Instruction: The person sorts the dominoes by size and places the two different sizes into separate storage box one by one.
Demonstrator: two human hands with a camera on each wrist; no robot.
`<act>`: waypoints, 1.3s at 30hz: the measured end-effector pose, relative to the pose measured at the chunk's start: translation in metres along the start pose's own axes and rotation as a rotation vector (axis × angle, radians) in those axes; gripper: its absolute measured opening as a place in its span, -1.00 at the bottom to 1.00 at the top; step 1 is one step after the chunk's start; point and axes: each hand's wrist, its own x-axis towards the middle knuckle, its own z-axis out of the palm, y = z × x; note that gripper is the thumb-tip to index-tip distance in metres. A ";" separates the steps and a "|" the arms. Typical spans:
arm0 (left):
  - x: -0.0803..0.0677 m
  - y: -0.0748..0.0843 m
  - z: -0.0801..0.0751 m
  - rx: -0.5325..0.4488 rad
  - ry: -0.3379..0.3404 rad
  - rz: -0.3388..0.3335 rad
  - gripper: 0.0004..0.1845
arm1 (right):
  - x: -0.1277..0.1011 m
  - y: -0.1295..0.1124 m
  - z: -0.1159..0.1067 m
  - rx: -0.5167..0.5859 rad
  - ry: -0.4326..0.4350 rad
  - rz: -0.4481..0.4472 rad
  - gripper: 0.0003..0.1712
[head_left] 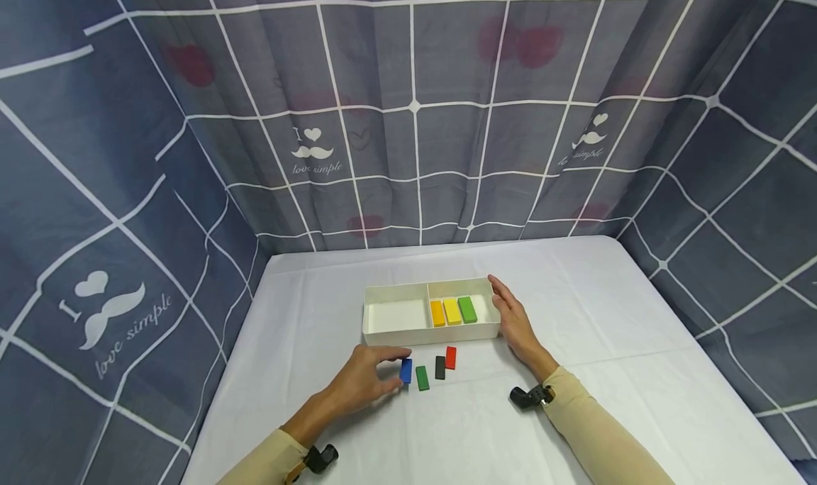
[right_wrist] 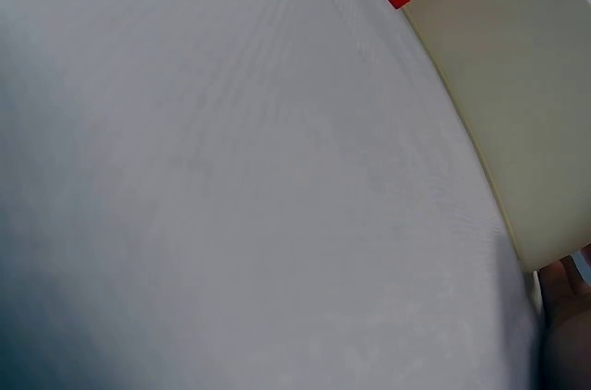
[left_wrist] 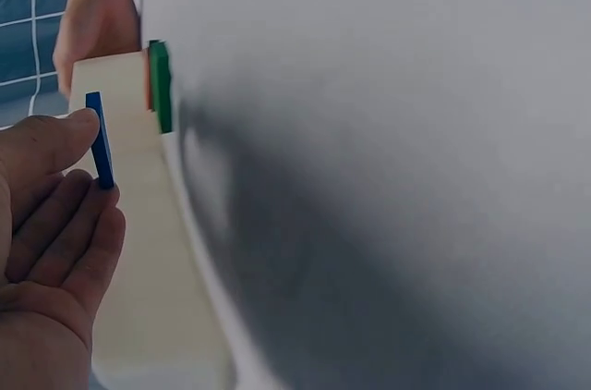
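Head view: left hand pinches blue block on tabletop, beside green block; right hand, fingers straight, rests vs tray. Risk: thin block slips, knocks neighbours.

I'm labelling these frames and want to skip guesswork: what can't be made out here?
- Left hand grip on the blue block: head view too small; left wrist view shows only a fingertip touching.
- Right hand: right wrist view cuts it off at the edge.
- Black block: absent from both wrist views.
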 end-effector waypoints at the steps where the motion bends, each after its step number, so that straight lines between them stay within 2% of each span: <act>1: 0.001 0.001 -0.002 0.005 0.012 0.013 -0.45 | 0.000 0.001 0.000 -0.002 0.000 -0.001 -0.39; 6: 0.007 0.007 -0.013 0.036 0.058 0.062 -0.43 | 0.001 0.002 -0.001 -0.006 0.000 -0.010 -0.39; 14: 0.018 0.013 -0.033 0.053 0.112 0.076 -0.41 | 0.001 0.003 -0.001 -0.005 0.004 -0.007 -0.40; 21: 0.033 0.014 -0.048 0.098 0.172 0.111 -0.41 | 0.000 0.001 -0.001 -0.020 0.004 0.004 -0.40; 28: 0.050 0.018 -0.057 0.096 0.147 0.064 -0.41 | -0.002 -0.001 0.000 -0.004 0.005 0.003 -0.40; 34: 0.066 0.019 -0.057 0.101 0.127 0.057 -0.43 | -0.002 -0.001 0.000 -0.006 0.003 0.008 -0.39; 39: 0.078 0.020 -0.055 0.096 0.113 0.023 -0.44 | -0.001 0.000 0.000 -0.009 0.000 0.012 -0.39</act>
